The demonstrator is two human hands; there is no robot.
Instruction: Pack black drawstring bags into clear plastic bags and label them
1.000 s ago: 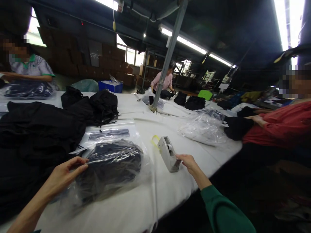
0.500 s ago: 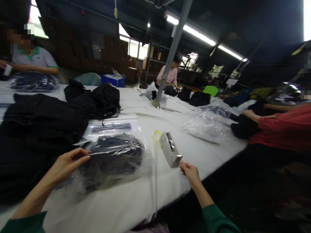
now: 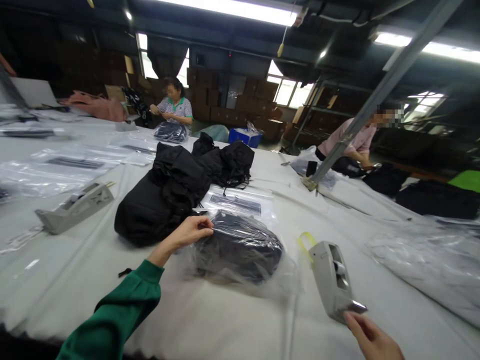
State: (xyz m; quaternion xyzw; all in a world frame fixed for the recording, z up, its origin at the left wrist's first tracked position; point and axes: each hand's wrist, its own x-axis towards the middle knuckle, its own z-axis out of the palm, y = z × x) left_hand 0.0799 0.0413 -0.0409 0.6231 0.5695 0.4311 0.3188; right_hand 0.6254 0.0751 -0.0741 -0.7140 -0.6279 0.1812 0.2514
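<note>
My left hand (image 3: 189, 231), in a green sleeve, pinches the near-left edge of a clear plastic bag (image 3: 240, 245) with a folded dark garment inside, lying on the white table (image 3: 232, 325). My right hand (image 3: 369, 337) sits at the bottom right, its fingertips at the metal cutting end of a grey tape dispenser (image 3: 332, 280). The fingers look pinched together; whether tape is between them is not visible. A yellow loop sticks out of the dispenser's far end.
A pile of black garments (image 3: 176, 190) lies behind the bag, with flat empty plastic bags (image 3: 236, 202) beside it. A second tape dispenser (image 3: 75, 206) sits at the left. Two other people work at the far side. A slanted metal pole (image 3: 360, 120) stands on the table.
The view has swung left, showing more of the table's left side. My left hand stays on the bag's edge. My right hand has dropped just below the dispenser's cutting end.
</note>
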